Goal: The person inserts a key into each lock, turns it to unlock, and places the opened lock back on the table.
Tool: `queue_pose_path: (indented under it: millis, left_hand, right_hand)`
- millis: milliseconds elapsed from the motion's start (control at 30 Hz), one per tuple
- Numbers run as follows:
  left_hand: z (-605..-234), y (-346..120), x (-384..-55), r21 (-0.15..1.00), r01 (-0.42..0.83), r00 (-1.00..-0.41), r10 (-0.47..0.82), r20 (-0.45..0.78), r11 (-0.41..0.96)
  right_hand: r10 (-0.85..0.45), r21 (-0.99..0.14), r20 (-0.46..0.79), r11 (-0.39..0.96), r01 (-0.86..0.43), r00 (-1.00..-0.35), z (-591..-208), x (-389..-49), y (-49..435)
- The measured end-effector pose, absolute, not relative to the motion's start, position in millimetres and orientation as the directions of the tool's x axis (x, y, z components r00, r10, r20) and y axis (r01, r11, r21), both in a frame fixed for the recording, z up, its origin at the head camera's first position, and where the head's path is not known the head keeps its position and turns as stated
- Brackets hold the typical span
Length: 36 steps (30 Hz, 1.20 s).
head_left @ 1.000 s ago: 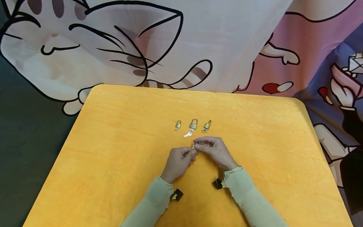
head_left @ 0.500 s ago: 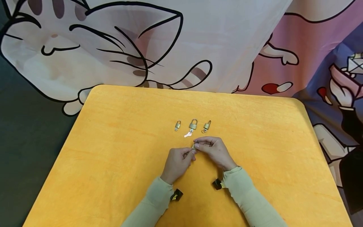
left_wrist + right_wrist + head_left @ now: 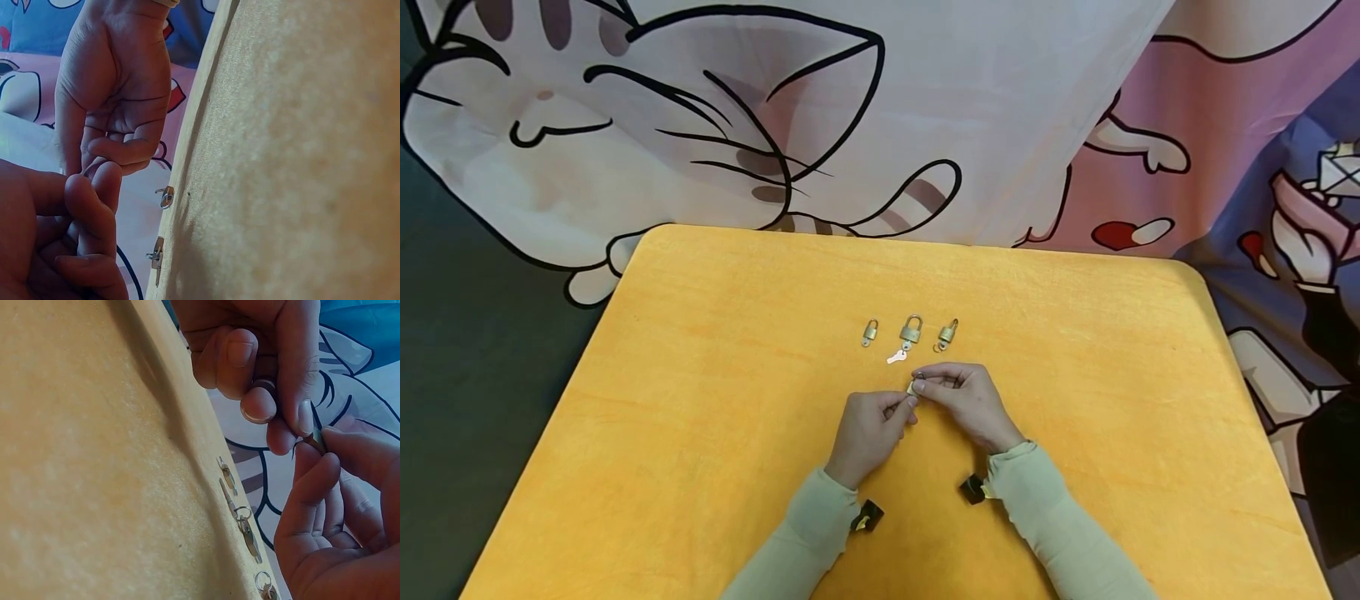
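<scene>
In the head view both hands meet above the table. My right hand (image 3: 970, 400) pinches a small brass padlock (image 3: 913, 387) between thumb and fingers. At the padlock's near end, the thumb and forefinger of my left hand (image 3: 872, 429) pinch it too; any key there is hidden by the fingertips. The right wrist view shows a sliver of the brass body (image 3: 317, 441) between the two hands. Just beyond them lie a small padlock (image 3: 870, 331), a larger padlock (image 3: 911, 332) with a silver key (image 3: 897, 356) at its bottom, and another small padlock (image 3: 948, 333) with a ring.
The three padlocks lie in a row on a yellow table (image 3: 737, 333). A curtain printed with cartoon cats (image 3: 985, 108) hangs behind the table's far edge. Black wrist cameras (image 3: 868, 515) sit under both sleeves.
</scene>
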<state>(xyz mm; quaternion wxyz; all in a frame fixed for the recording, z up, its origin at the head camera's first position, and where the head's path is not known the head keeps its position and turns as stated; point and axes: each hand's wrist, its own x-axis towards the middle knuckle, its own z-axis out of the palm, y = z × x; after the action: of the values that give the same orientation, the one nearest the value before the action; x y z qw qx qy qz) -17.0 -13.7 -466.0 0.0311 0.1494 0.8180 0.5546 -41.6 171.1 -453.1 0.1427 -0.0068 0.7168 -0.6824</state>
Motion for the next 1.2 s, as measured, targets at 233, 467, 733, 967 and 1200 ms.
queue_pose_path:
  millis: [233,467,733,967,1200]
  left_hand:
    - [-465.8,-13.9,-17.1,0.912,0.219,-0.954,0.274,0.124,0.347]
    - [-467.6,-13.5,-17.0,0.902,0.250,-0.948,0.278,0.155,0.353]
    - [-468.9,-12.9,-17.6,0.877,0.304,-0.938,0.280,0.206,0.373]
    - [-469.0,-12.6,-17.9,0.869,0.312,-0.937,0.275,0.214,0.384]
    - [-468.6,-12.4,-18.0,0.864,0.313,-0.937,0.276,0.213,0.395]
  right_hand:
    - [-0.191,-0.978,-0.204,0.079,0.192,-0.960,-453.1,-41.5,170.0]
    - [-0.167,-0.979,-0.199,0.073,0.189,-0.966,-456.1,-41.1,169.1]
    - [-0.140,-0.979,-0.193,0.089,0.182,-0.971,-456.6,-41.3,167.3]
    - [-0.138,-0.979,-0.197,0.081,0.188,-0.971,-455.6,-41.3,166.2]
    - [-0.133,-0.979,-0.198,0.082,0.189,-0.971,-456.9,-40.9,166.4]
